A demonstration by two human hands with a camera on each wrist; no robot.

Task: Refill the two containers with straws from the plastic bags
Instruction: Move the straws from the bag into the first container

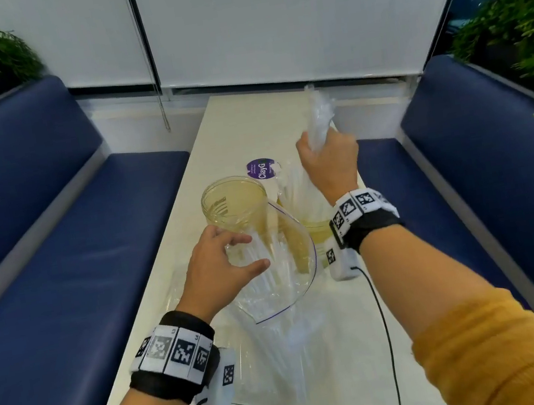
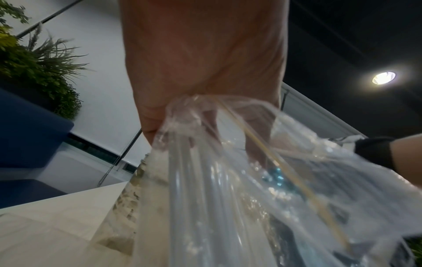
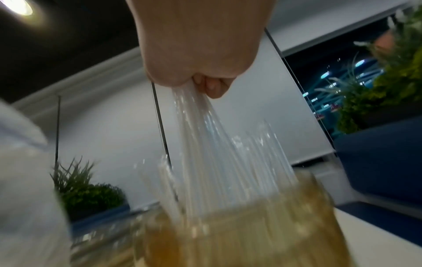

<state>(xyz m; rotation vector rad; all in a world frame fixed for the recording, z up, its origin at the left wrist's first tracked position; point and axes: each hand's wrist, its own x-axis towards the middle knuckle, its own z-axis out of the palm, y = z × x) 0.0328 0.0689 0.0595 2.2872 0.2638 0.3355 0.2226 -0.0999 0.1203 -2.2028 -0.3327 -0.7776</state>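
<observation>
Right hand (image 1: pixel 329 162) clenches a straw bundle (image 3: pixel 205 144) over the right container (image 3: pixel 239 231). Left hand (image 1: pixel 224 271) pinches the limp, slippery bag (image 1: pixel 275 270), apparently near its mouth. Straws: light, crushable; grasp mid-length.

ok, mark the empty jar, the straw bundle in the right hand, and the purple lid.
empty jar (image 1: pixel 234 203): head view, inner wall below the rim.
straw bundle (image 3: pixel 205 144): right wrist view, mid-length below the right hand (image 3: pixel 196 45).
purple lid (image 1: pixel 260 168): head view, centre of its printed top.

White table (image 1: pixel 213 134) — carries two amber containers (image 1: pixel 234 203), clear plastic bags (image 1: pixel 280 346) of straws, purple-labelled lid (image 1: pixel 260 168).
</observation>
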